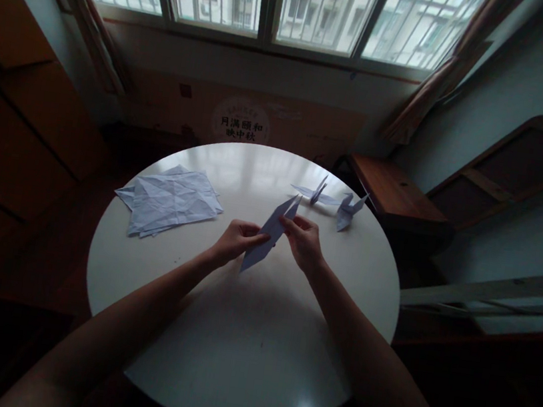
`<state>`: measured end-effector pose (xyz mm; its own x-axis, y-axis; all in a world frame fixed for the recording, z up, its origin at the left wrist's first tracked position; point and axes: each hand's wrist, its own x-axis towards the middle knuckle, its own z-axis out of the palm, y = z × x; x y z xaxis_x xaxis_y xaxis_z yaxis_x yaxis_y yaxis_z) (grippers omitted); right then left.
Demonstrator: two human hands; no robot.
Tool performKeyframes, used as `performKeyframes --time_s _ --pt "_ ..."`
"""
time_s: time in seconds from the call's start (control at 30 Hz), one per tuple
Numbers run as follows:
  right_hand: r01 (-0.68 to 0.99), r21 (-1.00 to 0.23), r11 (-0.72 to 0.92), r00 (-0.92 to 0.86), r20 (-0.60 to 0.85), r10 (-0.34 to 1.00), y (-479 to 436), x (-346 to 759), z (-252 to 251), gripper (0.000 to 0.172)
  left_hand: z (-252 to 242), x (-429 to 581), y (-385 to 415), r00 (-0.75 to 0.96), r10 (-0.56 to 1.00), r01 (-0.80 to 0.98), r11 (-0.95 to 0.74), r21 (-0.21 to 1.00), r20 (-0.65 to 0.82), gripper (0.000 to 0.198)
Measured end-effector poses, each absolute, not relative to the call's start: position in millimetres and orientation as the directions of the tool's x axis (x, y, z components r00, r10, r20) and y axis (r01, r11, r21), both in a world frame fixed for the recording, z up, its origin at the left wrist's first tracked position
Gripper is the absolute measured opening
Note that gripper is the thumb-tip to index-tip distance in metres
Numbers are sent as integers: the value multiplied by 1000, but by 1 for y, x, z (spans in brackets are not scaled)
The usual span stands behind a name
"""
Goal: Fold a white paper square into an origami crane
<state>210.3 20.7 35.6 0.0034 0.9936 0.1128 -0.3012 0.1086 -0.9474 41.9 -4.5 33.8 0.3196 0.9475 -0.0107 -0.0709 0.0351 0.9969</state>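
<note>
A long, pointed piece of folded white paper [265, 238] is held slantwise above the table, its upper end split into two points. My left hand [240, 242] pinches its left side, thumb on top. On the upper right edge, my right hand [302, 240] grips the same paper between thumb and fingers. Just beyond the right hand stand two finished paper cranes, one with spread wings [317, 195] and one more upright [347, 213]. The fingers beneath the paper are partly hidden.
A pile of creased paper sheets [171, 199] lies on the left of the round white table [237, 374]. Behind the table is a large printed box [303, 124] under the window. A wooden bench [395, 188] stands at the right.
</note>
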Motion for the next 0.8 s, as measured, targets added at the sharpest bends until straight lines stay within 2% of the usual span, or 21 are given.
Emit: performKeyframes --time_s 0.17,0.43,0.67,0.8 --pt "-368 -920 133 117 96 988 24 215 42 24 37 43 -7 336 942 -58 47 997 -25 39" --pt "-409 -911 -52 0 -57 998 23 210 34 36 34 45 -6 352 935 -72 66 995 -37 39" --pt "-398 -915 71 161 7 987 33 220 32 39 27 44 -2 403 914 -82 83 993 -43 42" --pt "-421 -903 83 228 -17 973 39 228 32 38 22 43 0 427 903 -88 85 993 -40 43"
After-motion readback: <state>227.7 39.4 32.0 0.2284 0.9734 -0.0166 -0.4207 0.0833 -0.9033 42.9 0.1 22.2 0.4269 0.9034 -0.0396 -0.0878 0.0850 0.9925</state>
